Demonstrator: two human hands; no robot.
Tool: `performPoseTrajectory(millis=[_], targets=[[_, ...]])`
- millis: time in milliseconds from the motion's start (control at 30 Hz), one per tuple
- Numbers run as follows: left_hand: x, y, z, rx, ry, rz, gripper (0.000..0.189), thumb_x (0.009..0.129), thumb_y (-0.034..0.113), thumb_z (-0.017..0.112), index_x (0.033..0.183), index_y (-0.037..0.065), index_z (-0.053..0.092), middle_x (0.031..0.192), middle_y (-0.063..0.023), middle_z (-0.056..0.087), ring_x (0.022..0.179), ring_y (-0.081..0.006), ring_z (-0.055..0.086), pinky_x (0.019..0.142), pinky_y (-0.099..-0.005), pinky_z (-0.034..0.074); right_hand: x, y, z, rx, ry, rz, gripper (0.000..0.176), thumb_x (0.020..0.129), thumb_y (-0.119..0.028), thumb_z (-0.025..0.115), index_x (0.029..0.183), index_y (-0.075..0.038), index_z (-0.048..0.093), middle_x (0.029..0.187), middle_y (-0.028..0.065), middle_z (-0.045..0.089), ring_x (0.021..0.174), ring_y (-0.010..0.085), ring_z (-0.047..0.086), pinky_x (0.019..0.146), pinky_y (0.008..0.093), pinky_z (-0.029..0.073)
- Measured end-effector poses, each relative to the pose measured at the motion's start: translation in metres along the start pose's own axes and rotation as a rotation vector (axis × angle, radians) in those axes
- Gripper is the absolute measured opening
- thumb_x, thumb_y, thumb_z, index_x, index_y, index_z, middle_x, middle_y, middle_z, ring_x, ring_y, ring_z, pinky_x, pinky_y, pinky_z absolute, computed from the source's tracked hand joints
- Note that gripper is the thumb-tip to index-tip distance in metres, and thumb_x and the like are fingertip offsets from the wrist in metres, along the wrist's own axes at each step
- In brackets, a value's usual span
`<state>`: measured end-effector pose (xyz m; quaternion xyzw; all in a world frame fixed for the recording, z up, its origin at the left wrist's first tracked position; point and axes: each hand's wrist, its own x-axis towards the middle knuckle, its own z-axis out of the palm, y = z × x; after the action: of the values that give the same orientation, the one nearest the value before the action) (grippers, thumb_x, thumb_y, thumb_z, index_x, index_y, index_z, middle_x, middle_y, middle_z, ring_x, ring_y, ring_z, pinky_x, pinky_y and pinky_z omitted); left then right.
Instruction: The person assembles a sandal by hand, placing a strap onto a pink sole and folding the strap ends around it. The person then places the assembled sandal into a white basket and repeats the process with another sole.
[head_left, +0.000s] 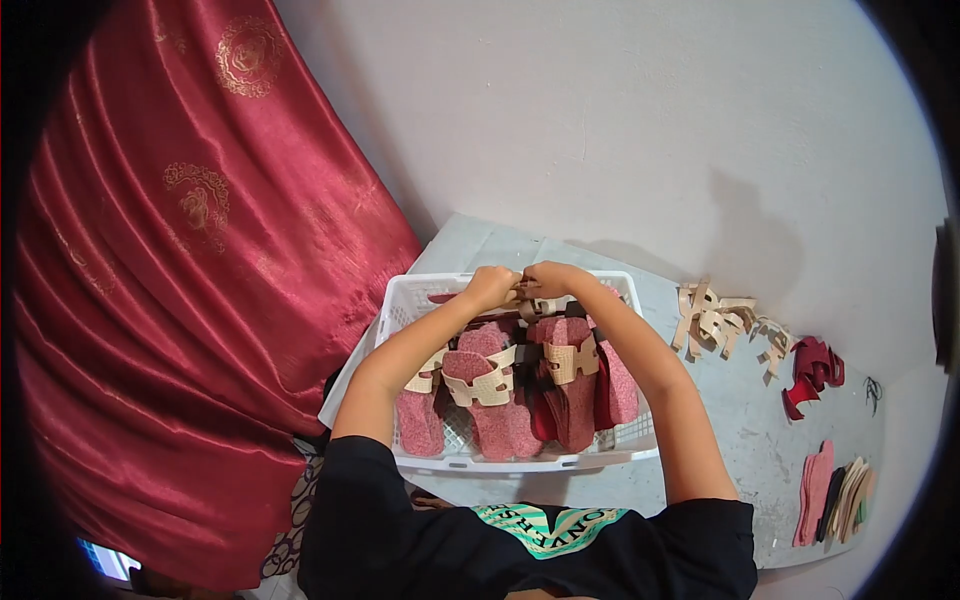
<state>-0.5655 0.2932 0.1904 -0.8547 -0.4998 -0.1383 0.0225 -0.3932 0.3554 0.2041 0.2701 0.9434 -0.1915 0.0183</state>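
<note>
A white plastic basket [510, 465] holds several pink speckled soles, some wrapped by cream straps [480, 384], with dark red and black pieces among them. Both arms reach over it to its far side. My left hand [495, 287] is closed near the far rim, its fingers bent around something I cannot make out. Beside it, nearly touching, my right hand [549, 280] is also closed, at a small brownish strap-like piece [540, 307]. The fingertips of both hands are partly hidden.
The basket stands on a grey table [720, 440] against a pale wall. On the right lie cream straps [715, 322], dark red straps [815, 372], and stacked pink [815, 490], black and cream pieces. A red curtain [200, 300] hangs at the left.
</note>
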Motion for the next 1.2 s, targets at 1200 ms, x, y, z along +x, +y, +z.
performPoseTrajectory(millis=[1200], targets=[[-0.001,-0.04,0.045,-0.514,-0.577,0.243,0.025,0.076,0.026,0.069,0.079,0.003,0.061,0.078,-0.0181,0.062,0.073,-0.0364,0.058,0.065,-0.0418,0.043,0.011,0.029,0.038,0.118,-0.258,0.051,0.039,0.082,-0.046,0.059,0.098,-0.011,0.068,0.09,0.011,0.067,0.076,0.0238,0.062,0.07,0.0352,0.047]])
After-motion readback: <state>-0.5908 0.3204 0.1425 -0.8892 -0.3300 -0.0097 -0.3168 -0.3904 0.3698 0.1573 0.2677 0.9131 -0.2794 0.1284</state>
